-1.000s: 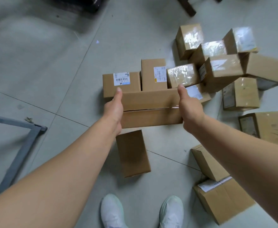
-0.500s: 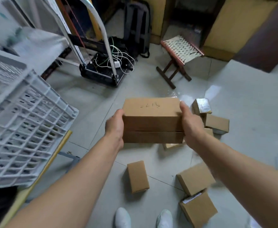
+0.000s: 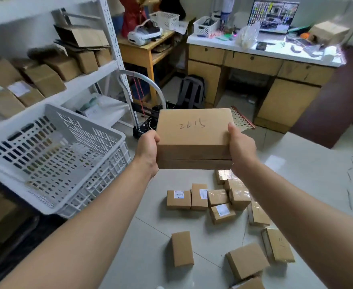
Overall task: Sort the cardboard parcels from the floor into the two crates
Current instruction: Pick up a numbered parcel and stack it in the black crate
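I hold a flat brown cardboard parcel (image 3: 194,138) with pen writing on its top, lifted in front of me. My left hand (image 3: 147,152) grips its left end and my right hand (image 3: 241,152) grips its right end, thumbs on top. A white perforated plastic crate (image 3: 108,133) stands to the left, at about the parcel's height; its inside looks empty. Several more cardboard parcels (image 3: 178,200) lie scattered on the tiled floor below, some wrapped in clear tape, some with white labels. Only one crate is in view.
A white shelf rack (image 3: 108,38) with boxes stands at the left behind the crate. A hand trolley (image 3: 150,90) and a backpack (image 3: 192,90) sit ahead, before wooden desks (image 3: 254,65). A small woven stool (image 3: 242,119) is behind the parcel. A dark door is at the right.
Both hands lifted the parcel from the floor pile up to chest height. My view rose from the floor to the room, and the crate came into sight on the left.
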Motion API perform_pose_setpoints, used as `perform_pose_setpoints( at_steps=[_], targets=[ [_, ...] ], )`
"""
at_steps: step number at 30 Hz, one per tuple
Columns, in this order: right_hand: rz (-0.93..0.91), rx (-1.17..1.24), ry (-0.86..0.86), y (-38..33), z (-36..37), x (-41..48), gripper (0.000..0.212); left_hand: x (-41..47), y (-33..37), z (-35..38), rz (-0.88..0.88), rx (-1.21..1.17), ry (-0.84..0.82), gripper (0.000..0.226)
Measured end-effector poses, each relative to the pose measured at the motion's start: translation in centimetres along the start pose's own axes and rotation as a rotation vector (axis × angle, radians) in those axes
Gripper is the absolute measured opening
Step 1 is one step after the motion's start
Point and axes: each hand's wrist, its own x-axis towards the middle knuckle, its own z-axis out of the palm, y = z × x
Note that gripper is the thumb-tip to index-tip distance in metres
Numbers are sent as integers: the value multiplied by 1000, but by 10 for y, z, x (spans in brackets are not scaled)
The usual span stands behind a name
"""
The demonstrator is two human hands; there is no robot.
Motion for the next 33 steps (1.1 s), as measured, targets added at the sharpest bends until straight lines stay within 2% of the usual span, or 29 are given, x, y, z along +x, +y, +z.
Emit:
perform_pose_setpoints(
  at_steps=[4,8,12,18,22,29,33],
  targets=[
    [-95,22,-30,-23,16,-31,27,-16,27,-19,75,-13,65,23],
    [-186,5,-80,-40,37,-54,35,-23,47,-43,134,-44,94,17],
    [-240,-7,-152,-51,64,-73,39,-25,61,-73,163,-99,149,24],
    [-312,-14,-231,-62,105,-98,32,-36,81,-117,219,-185,246,24],
    [-327,2,-307,-65,132,-113,32,-46,89,-148,228,-226,324,39],
    [-308,-12,-519,-60,165,-141,22,-74,82,-191,302,-252,499,33],
    [-276,-62,-645,-45,182,-159,31,-97,66,-215,308,-279,612,27]
  ],
)
